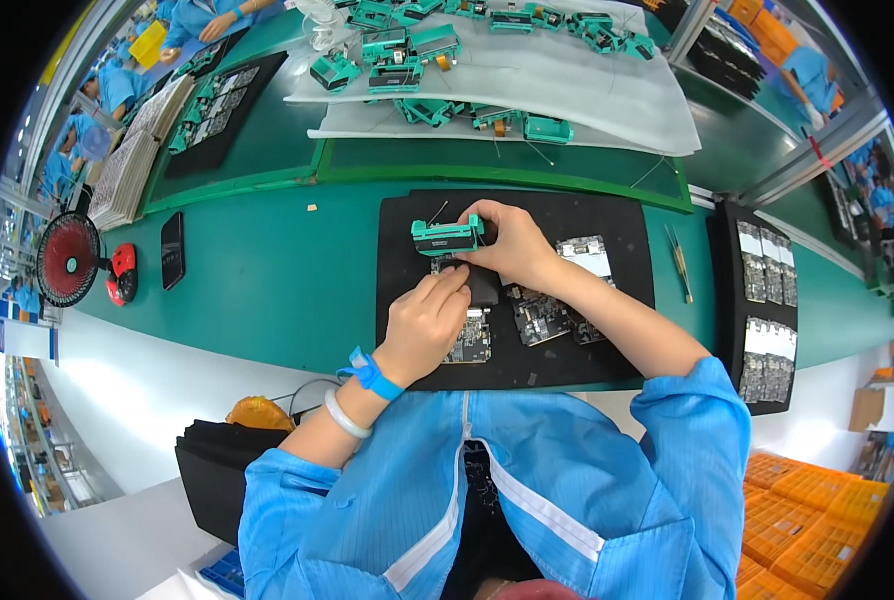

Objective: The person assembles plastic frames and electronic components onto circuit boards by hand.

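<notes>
My right hand [512,245] grips a teal plastic module [447,238] with a black face and a thin wire sticking up. It is held tilted above the black mat [407,340]. Just below it, my left hand [429,315] has its fingers drawn together, their tips close under the module; what they pinch or press is hidden. Beside those fingertips lies a dark flat piece [483,286]. A circuit board [473,338] shows on the mat by the left hand. More circuit boards [541,316] lie under and near my right forearm, one with a white panel [585,258].
Tweezers [679,264] lie right of the mat, near a black tray [767,311] of circuit boards. A phone [173,250] and a small red fan [70,259] are at left. Beyond a green ledge [487,165], white foam sheeting [567,95] bears several teal modules.
</notes>
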A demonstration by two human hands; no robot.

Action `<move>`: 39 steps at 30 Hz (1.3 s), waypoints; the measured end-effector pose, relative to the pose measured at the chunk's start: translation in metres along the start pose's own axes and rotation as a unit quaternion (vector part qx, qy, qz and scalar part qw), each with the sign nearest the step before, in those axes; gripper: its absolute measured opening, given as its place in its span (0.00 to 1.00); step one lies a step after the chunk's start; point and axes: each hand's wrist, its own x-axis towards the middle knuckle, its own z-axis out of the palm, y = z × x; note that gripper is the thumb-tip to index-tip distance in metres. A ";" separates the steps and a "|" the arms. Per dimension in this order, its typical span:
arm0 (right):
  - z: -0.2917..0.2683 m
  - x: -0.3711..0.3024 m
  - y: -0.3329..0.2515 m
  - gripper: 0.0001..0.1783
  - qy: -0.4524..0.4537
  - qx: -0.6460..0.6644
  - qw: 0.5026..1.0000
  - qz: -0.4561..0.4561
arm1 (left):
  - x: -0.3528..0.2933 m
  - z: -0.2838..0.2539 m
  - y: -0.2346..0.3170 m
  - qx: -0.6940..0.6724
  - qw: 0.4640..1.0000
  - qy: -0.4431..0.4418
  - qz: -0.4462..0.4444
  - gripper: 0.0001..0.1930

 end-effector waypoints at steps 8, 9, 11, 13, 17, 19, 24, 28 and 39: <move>0.003 0.000 0.008 0.16 -0.010 0.050 0.999 0.010 | -0.002 -0.002 0.002 0.020 1.000 0.009 0.011 0.06; 0.002 -0.001 0.006 0.16 -0.012 0.061 0.998 0.018 | -0.002 -0.003 0.002 0.020 1.000 0.010 0.015 0.06; 0.002 -0.001 0.006 0.16 -0.013 0.073 0.997 0.025 | -0.001 -0.003 0.002 0.021 1.000 0.010 0.019 0.06; 0.003 -0.001 0.008 0.16 -0.016 0.069 0.997 0.021 | -0.001 -0.002 0.002 0.026 0.999 0.014 0.015 0.06; 0.003 -0.001 0.008 0.16 -0.013 0.046 0.999 0.021 | -0.001 -0.001 0.001 0.031 0.999 0.015 0.012 0.06; 0.002 -0.002 0.008 0.16 -0.009 0.046 0.999 0.009 | 0.000 -0.001 0.002 0.035 0.999 0.008 0.013 0.07; 0.002 -0.001 0.006 0.16 -0.011 0.037 0.999 0.017 | 0.007 -0.008 -0.003 0.003 0.999 -0.047 -0.002 0.07; 0.005 -0.001 0.015 0.16 0.004 0.049 0.999 0.000 | 0.017 -0.013 -0.006 -0.020 0.996 -0.088 0.020 0.06; 0.005 -0.002 0.013 0.16 0.004 0.040 0.999 0.014 | 0.000 -0.003 0.002 -0.013 1.000 0.014 -0.018 0.06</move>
